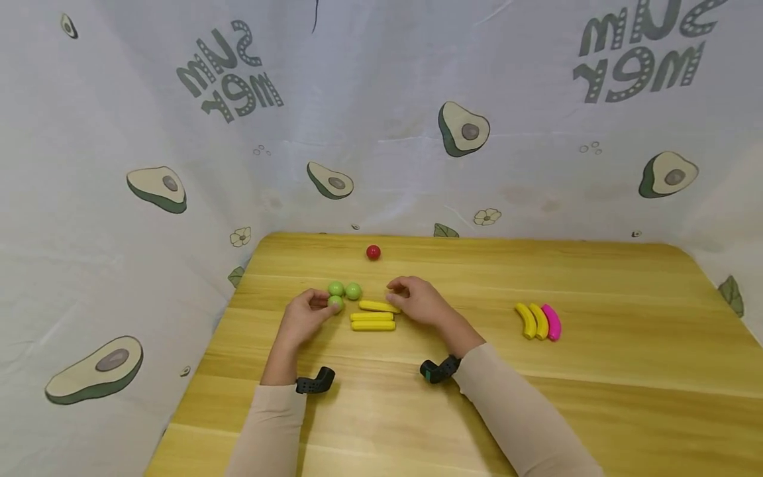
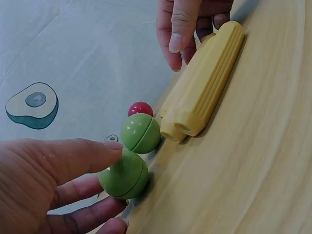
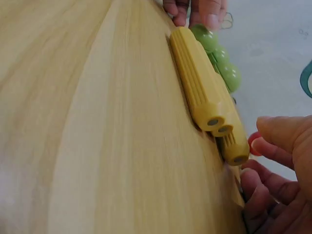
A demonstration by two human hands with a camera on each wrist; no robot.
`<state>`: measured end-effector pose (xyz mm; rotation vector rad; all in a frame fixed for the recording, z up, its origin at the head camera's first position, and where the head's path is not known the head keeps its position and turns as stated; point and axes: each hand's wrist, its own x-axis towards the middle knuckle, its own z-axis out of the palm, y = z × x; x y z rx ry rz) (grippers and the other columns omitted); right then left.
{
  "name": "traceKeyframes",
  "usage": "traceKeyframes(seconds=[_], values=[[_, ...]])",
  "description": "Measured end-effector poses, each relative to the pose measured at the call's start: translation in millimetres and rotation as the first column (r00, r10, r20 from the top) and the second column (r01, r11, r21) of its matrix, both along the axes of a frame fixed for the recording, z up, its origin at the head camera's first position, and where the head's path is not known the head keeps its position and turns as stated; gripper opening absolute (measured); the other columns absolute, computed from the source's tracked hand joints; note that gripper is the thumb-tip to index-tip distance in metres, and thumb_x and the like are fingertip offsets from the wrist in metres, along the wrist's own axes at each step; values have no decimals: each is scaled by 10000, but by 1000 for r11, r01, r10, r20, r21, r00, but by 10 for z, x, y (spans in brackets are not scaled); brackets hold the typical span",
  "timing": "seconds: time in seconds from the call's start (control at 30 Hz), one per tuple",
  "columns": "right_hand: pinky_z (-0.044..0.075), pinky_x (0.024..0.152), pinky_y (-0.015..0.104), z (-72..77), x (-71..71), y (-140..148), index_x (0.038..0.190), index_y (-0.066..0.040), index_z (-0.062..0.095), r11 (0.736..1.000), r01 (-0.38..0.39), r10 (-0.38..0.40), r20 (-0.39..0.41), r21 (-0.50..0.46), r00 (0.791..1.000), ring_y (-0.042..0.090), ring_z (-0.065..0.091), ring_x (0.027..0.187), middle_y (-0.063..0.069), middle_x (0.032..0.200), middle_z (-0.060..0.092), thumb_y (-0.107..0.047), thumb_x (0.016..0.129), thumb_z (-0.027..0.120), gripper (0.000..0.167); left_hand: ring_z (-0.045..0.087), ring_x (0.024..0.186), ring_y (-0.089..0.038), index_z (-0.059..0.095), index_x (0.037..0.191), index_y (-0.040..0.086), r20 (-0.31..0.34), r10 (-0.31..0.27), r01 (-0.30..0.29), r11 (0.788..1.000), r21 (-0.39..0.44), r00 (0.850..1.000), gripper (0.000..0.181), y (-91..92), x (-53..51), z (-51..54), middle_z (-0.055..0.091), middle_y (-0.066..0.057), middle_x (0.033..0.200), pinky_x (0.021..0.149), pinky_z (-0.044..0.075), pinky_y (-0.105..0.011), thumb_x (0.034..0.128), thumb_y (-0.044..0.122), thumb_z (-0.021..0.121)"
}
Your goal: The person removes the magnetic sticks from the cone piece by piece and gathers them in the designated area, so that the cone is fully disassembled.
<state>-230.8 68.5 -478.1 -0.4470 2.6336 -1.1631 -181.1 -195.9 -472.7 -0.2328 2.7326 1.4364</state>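
My left hand (image 1: 303, 318) has its thumb and fingers around the nearest of three green balls (image 1: 336, 304). In the left wrist view its thumb lies over the top of that green ball (image 2: 127, 178), which has a seam round it. Two more green balls (image 1: 354, 291) sit just behind. Beside them lie three ribbed yellow sticks (image 1: 373, 325), roughly parallel, with the farthest slightly slanted. My right hand (image 1: 420, 301) is at the right end of that farthest stick (image 3: 236, 152). Its thumb and index finger stand apart, with nothing visible gripped between them.
A red ball (image 1: 373, 252) lies near the back edge of the wooden table (image 1: 381, 411). To the right, two curved yellow pieces (image 1: 526, 321) and a curved pink piece (image 1: 552, 322) lie side by side. A printed curtain (image 1: 393, 185) hangs behind the table.
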Motion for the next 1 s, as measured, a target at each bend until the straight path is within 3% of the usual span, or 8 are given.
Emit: traceKeyframes(seconds=[0.27, 0.5, 0.73, 1.0], values=[[487, 856, 345, -86, 17, 124, 1236, -111, 688, 993, 52, -52, 5, -102, 999, 199, 583, 946, 59, 1111, 687, -284, 1008, 660, 287, 658, 1084, -281, 669, 1220, 48, 16, -13, 12, 1000, 16, 1000, 432, -7, -5, 19, 701, -138, 1151, 896, 534, -395, 885, 283, 809], [503, 859, 339, -116, 112, 227, 1217, -105, 698, 986, 52, -51, 8, -158, 999, 190, 612, 960, 68, 1108, 698, -246, 1001, 671, 259, 658, 1087, -284, 663, 1212, 57, 20, -3, 3, 1000, 15, 1000, 432, -20, 0, 1, 696, -135, 1145, 888, 533, -395, 886, 303, 806], [507, 849, 324, -67, 200, 431, 1240, -86, 684, 985, 67, -60, 50, -158, 997, 191, 613, 965, 77, 1110, 699, -213, 1010, 652, 265, 641, 1150, -322, 627, 1251, 63, 16, 15, -16, 1000, 8, 1000, 474, -39, -9, 8, 666, -151, 1207, 937, 519, -435, 898, 338, 785], [504, 822, 311, 4, 343, 756, 1242, -68, 677, 996, 34, -30, 47, -85, 998, 174, 606, 943, 74, 1101, 701, -216, 1017, 638, 272, 634, 1118, -321, 550, 1350, 35, 10, -70, 70, 997, -26, 997, 598, -21, -15, 31, 586, -182, 1287, 905, 556, -427, 868, 255, 826]])
